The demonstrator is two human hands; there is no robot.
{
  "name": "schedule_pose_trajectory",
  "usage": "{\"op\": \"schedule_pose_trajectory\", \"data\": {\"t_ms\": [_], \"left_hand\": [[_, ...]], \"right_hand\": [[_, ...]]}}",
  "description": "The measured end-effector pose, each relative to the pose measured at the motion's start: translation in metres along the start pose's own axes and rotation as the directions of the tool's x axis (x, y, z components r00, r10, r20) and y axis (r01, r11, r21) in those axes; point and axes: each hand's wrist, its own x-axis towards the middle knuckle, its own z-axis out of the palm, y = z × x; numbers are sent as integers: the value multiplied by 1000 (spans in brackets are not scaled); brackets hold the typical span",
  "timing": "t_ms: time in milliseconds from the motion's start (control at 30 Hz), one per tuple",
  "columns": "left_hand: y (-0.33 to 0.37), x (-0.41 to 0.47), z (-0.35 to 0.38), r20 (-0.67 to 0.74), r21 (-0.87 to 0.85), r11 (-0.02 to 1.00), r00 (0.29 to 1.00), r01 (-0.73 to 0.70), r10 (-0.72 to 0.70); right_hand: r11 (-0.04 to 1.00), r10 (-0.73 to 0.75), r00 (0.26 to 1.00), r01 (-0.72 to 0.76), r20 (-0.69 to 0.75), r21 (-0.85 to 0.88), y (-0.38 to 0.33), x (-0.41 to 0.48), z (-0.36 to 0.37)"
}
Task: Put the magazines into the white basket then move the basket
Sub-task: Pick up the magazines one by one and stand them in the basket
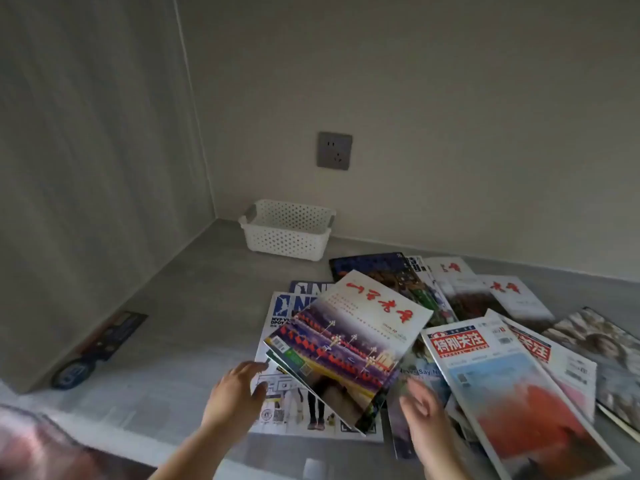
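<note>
The white perforated basket [286, 233] stands empty at the back, near the wall corner. Several magazines [491, 344] lie spread and overlapping on the grey surface to its front right. One small stack topped by a magazine with red calligraphy [349, 341] lies tilted over the others in the middle. My left hand [239, 393] is at that stack's near left corner, fingers spread, its fingertips at the edge. My right hand [424, 407], blurred, is at the stack's lower right edge with loose fingers. Neither hand visibly grips anything.
A dark flat card or leaflet [104, 344] lies against the left wall. A grey wall socket [334, 150] sits above the basket. Walls close in the left and back sides. Bare grey surface [194, 306] lies between the magazines and the left wall.
</note>
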Motion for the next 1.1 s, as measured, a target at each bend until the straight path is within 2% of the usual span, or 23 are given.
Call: {"op": "schedule_pose_trajectory", "data": {"t_ms": [67, 300, 600, 667, 733, 833, 900, 1000, 1100], "left_hand": [[9, 19, 3, 19, -68, 998, 1000, -6, 8], [47, 86, 16, 182, -125, 992, 983, -18, 41], [82, 136, 31, 248, 11, 997, 966, 78, -78], [82, 141, 31, 215, 95, 992, 972, 78, -97], [82, 145, 32, 207, 127, 987, 971, 96, -121], [87, 148, 36, 252, 34, 991, 959, 129, -133], [93, 151, 33, 262, 30, 997, 962, 66, -72], [99, 153, 21, 210, -37, 998, 976, -48, 55], [101, 156, 3, 127, -171, 974, 977, -147, 170]], "right_hand": [[998, 53, 999, -53, -11, 15, -7, 12, 5], [980, 198, 980, -198, 18, 26, -21, 47, 9], [964, 267, 962, -267, 56, 4, -15, 86, 1], [971, 240, 969, -238, 55, -35, -13, 93, -1], [983, 137, 989, -128, 62, -131, -9, 98, -2], [953, -60, 997, 71, 46, -293, -11, 97, -4], [933, -93, 993, 112, 70, -342, -13, 100, -7], [971, 27, 994, 0, 109, -241, -20, 98, -10], [995, 54, 998, -56, 33, 78, -35, 92, -12]]}}
